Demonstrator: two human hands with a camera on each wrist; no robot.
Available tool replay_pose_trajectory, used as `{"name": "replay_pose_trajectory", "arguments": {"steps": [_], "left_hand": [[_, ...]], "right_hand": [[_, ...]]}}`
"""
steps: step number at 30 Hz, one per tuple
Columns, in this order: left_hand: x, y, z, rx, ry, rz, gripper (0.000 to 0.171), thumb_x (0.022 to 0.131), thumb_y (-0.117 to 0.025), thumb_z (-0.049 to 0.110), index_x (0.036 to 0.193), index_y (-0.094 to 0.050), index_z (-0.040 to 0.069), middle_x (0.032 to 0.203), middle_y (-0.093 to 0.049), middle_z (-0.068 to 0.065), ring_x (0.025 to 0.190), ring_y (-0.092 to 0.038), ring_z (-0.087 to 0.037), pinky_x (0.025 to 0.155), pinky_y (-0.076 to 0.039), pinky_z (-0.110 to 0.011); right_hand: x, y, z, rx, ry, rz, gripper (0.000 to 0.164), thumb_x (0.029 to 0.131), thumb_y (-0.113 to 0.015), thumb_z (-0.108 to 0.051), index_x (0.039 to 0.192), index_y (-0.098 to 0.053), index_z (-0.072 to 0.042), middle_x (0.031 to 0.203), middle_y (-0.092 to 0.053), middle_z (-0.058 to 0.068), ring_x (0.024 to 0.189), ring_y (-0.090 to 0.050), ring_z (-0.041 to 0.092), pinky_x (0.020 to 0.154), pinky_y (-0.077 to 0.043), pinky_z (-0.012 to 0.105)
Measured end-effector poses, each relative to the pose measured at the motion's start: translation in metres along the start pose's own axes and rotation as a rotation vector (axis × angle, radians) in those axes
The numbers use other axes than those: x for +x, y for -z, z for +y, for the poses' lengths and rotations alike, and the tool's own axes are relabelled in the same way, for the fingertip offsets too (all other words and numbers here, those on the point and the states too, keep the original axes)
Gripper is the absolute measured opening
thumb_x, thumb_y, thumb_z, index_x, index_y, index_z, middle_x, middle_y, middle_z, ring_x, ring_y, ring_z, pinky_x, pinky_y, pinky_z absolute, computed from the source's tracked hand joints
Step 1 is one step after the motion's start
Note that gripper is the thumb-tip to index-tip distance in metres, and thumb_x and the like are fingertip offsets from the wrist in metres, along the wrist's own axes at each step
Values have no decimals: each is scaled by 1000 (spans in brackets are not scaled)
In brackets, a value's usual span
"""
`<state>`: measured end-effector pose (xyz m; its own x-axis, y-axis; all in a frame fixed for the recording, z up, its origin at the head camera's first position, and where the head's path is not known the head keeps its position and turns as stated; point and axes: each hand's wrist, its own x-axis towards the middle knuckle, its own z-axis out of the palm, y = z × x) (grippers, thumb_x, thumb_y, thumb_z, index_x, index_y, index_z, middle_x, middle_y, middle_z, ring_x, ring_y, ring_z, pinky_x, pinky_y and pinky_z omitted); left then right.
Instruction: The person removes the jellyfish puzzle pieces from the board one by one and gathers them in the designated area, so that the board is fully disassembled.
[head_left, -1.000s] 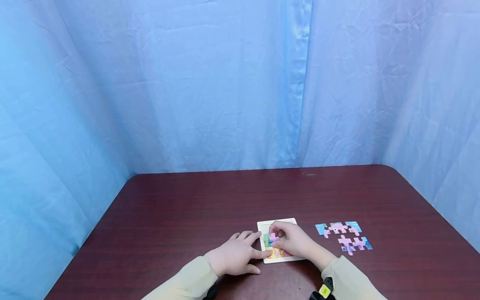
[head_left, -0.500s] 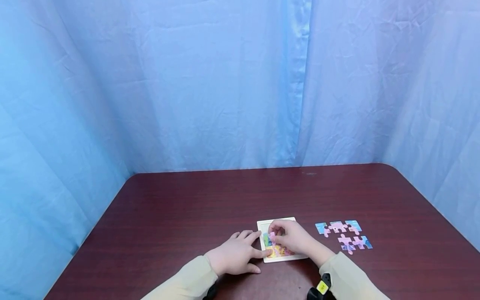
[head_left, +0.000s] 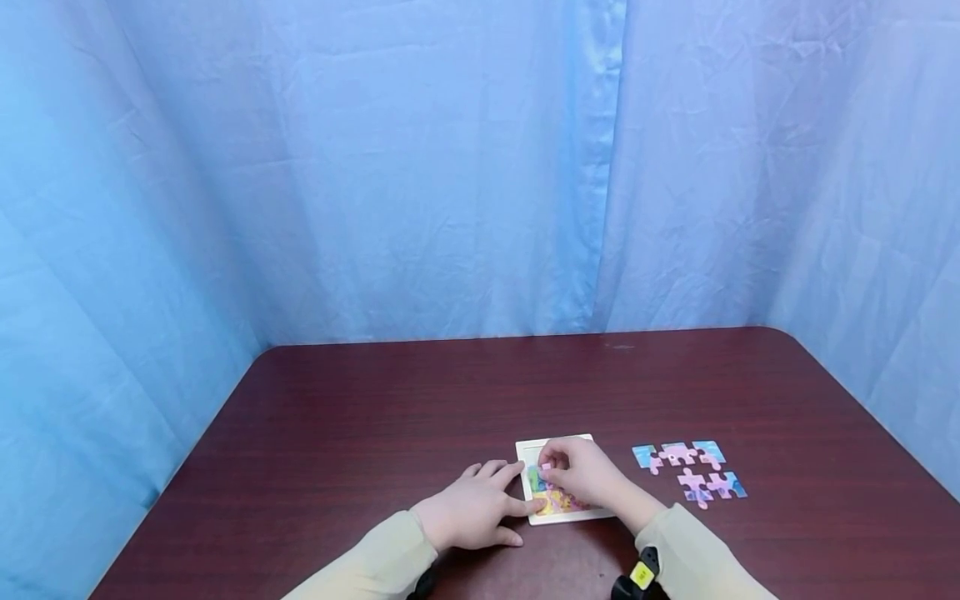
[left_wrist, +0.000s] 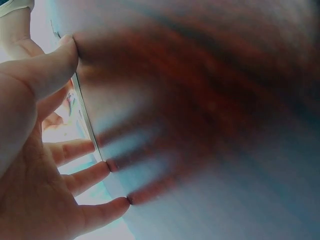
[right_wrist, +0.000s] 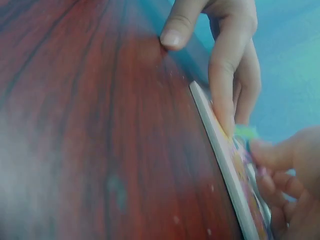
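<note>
My left hand (head_left: 472,510) lies spread at the puzzle frame (head_left: 573,517), 1 finger (head_left: 528,507) over its near left corner, probably to steady it; my right hand (head_left: 587,477) pinches a pink piece (head_left: 546,468) over it, and 5 other pieces (head_left: 694,483) lie rightward on the table (head_left: 412,400), seemingly for easy reach

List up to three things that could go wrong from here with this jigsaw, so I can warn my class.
The pink puzzle piece pinched in the right hand might catch on its neighbours and not seat flat.

The left hand has a finger over the puzzle's yellow corner; pressing or sliding there could shift the puzzle frame.

The loose puzzle pieces lie near the right sleeve, which may brush them out of place.
</note>
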<state>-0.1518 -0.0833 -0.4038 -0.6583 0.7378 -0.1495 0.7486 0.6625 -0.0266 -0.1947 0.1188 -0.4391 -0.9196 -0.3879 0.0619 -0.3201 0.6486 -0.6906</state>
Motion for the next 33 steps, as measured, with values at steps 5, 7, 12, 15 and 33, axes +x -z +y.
{"name": "replay_pose_trajectory", "arguments": {"steps": [5, 7, 12, 15, 33], "left_hand": [[0, 0, 1, 0, 3, -8, 47, 86, -60, 52, 131, -52, 46, 145, -42, -6, 128, -42, -22, 97, -42, -40], [0, 1, 1, -6, 4, -14, 47, 86, -59, 53, 132, -52, 46, 145, -41, -6, 128, -42, -22, 97, -41, -40], [0, 2, 1, -20, 7, -25, 47, 86, -60, 52, 132, -52, 46, 146, -40, -6, 129, -41, -23, 98, -41, -41], [0, 1, 0, -27, 10, -30, 47, 86, -59, 52, 132, -52, 45, 146, -40, -6, 130, -41, -23, 99, -41, -41], [2, -1, -1, -49, 4, -43, 49, 88, -57, 52, 135, -48, 45, 148, -38, -7, 131, -40, -24, 100, -40, -42]], "right_hand": [[-2, 8, 7, 123, 54, -69, 13, 81, -71, -7, 75, -59, -12, 68, -54, -6, 63, -47, 4, 58, -40, 21], [-2, 11, 10, 166, 58, -92, 14, 81, -72, -8, 75, -59, -11, 69, -56, -6, 63, -49, 3, 59, -41, 21], [-3, 15, 14, 205, 52, -116, 13, 82, -72, -11, 77, -60, -10, 70, -57, -5, 65, -51, 3, 60, -43, 21], [-3, 16, 13, 196, 54, -111, 12, 82, -72, -13, 78, -61, -10, 71, -58, -5, 65, -52, 4, 61, -44, 21], [-18, 53, 24, 166, -4, -79, 16, 81, -74, -22, 84, -63, -12, 74, -57, -2, 68, -51, 9, 62, -43, 22]]}}
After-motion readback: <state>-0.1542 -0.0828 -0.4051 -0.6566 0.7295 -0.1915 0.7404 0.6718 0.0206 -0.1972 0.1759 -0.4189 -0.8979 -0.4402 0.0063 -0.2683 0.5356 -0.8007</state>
